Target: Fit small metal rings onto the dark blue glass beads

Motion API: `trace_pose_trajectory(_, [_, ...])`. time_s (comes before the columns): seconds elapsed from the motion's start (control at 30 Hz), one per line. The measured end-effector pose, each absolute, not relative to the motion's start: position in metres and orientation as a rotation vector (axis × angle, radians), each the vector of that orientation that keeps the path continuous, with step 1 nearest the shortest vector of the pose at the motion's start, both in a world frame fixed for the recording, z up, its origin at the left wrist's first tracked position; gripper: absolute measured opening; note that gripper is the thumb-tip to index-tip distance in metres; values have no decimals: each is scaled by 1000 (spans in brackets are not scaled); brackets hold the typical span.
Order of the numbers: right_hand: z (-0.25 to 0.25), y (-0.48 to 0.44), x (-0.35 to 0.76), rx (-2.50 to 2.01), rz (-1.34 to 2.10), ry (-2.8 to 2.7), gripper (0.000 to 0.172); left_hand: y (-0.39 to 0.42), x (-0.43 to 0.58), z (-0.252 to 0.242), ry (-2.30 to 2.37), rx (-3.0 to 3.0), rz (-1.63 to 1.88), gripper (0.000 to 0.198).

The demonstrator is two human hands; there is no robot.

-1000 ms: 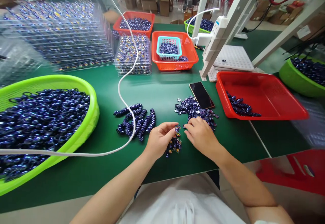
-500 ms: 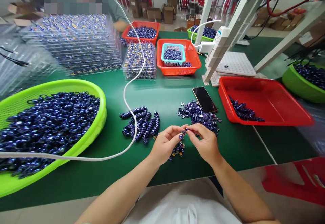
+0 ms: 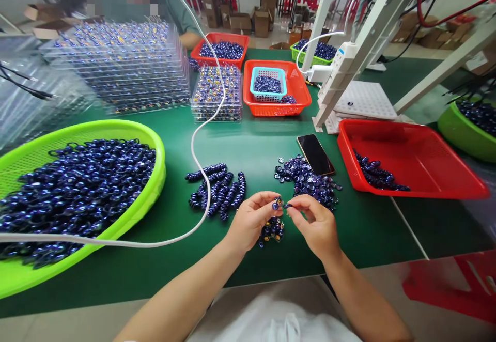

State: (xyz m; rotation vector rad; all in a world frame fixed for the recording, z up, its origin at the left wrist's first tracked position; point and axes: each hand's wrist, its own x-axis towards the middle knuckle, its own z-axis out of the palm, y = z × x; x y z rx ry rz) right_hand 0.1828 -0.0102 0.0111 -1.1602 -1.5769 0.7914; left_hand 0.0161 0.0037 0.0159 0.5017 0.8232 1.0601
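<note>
My left hand (image 3: 248,223) is closed in a pinch on a small dark blue ring-shaped part (image 3: 276,205) with a glint of gold. Just to its right, my right hand (image 3: 318,226) pinches a small dark blue cap (image 3: 287,206), held slightly apart from the ring. Under the hands lies a little heap of blue and gold parts (image 3: 273,228). Beyond my right hand spreads a pile of loose blue caps (image 3: 313,184), and rows of stacked blue rings (image 3: 219,192) lie beyond my left hand.
A large green basket (image 3: 160,161) of blue rings stands at left, crossed by a white cable (image 3: 192,148). A phone (image 3: 315,153) touches the cap pile. At right is a red tray (image 3: 434,158). Stacked clear trays (image 3: 143,81) stand at the back, with a person behind them.
My right hand has drawn slightly right and down, opening a small gap between the cap and the ring part. The whole view has shifted a little.
</note>
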Motion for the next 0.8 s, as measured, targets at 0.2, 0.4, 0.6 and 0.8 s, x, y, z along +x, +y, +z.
trace_pose_trajectory(0.2, [11, -9, 180, -1164, 1078, -1351, 12, 3, 18, 13, 936, 554, 1063, 25])
trace_pose_trajectory(0.4, [16, -10, 182, -1142, 1089, -1271, 9, 2, 19, 10, 977, 631, 1117, 20])
trace_pose_trajectory(0.6, [14, -10, 180, -1137, 1089, -1325, 9, 0, 22, 15, 1043, 712, 1156, 18])
trace_pose_trajectory(0.8, [15, -10, 179, -1168, 1137, -1303, 8, -6, 25, 19, 1160, 891, 1217, 17])
